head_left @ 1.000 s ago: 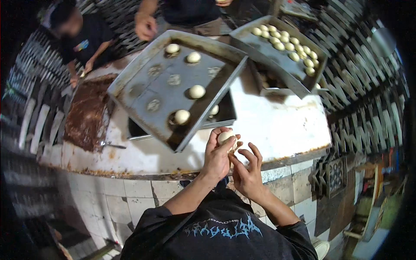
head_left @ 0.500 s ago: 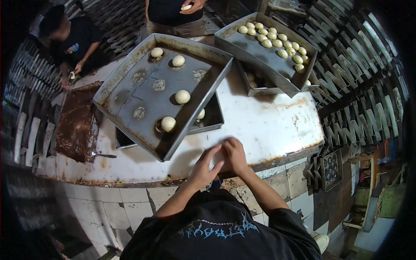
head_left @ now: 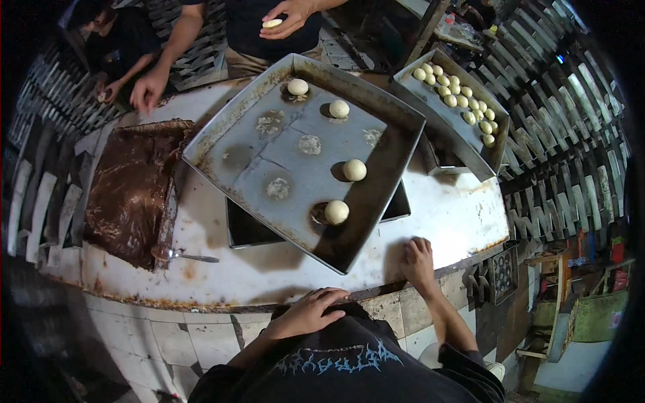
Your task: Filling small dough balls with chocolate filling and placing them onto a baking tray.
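My left hand (head_left: 313, 311) is held before my body at the table's front edge, its fingers stretched out and nothing in it. On the table near the front edge rests my right hand (head_left: 418, 263), fingers loosely bent and pointing down, with no object visible in it. Ahead of both hands a large square metal tray (head_left: 232, 215) sits tilted across a darker tray (head_left: 252, 232). Several pale round dough balls lie in it, the nearest dough ball (head_left: 336, 212) toward its front corner. Dull floury marks show on its bottom.
Left of the tray is a shallow pan of brown paste (head_left: 127, 195), with a metal-bladed spreader (head_left: 195, 257) at its corner. Another tray (head_left: 440, 111) of dough balls stands at the far right. Across the table, a co-worker's hand (head_left: 290, 20) holds a pale dough piece; another person works far left.
My hands were together over the table edge and have parted: the left came back toward my body, the right went rightward. The view has shifted left. A co-worker's arm now reaches toward the brown pan.
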The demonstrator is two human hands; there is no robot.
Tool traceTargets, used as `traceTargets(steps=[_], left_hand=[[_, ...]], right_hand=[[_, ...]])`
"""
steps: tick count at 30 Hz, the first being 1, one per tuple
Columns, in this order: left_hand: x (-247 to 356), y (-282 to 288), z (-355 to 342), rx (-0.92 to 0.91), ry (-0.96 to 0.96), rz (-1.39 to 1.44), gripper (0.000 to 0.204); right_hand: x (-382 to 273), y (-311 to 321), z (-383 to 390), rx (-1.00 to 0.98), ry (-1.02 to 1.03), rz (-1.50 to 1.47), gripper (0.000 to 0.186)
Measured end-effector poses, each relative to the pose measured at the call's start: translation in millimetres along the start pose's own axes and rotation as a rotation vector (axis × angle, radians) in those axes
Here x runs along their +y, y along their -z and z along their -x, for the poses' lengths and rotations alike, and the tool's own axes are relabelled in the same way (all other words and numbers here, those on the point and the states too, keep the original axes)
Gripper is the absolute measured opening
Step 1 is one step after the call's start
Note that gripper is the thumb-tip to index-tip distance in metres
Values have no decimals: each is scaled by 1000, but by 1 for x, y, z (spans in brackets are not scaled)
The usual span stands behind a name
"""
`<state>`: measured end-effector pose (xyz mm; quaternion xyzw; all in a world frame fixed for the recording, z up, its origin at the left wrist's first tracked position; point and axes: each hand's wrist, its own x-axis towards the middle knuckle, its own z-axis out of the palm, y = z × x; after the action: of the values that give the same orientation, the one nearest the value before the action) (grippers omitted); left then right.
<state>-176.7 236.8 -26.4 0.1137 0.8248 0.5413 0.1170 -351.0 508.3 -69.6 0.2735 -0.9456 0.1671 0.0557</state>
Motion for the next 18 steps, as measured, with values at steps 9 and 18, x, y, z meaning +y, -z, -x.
traceTargets(steps=[9,18], left_hand=[[-20,13,27,66,-62,55,37],[28,-19,6,135,357,41,46]], right_hand=[[-4,137,-146,-341,-37,-894,37],[-2,17,-321,-240,240,134,44]])
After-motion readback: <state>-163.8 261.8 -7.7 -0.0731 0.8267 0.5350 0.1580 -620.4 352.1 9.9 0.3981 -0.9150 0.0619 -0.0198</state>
